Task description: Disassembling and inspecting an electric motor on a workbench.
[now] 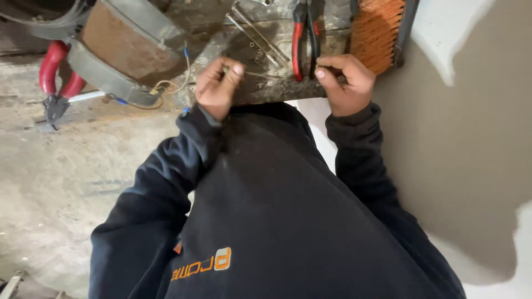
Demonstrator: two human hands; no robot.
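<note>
Rough concrete floor spreads under a worn wooden board. Above its near edge, the left hand and right hand each pinch one end of a thin wire stretched between them, fingertips pressed together. Red-handled pliers lie on the board just beyond, beside an orange brush.

Head cam, steep downward, close.
</note>
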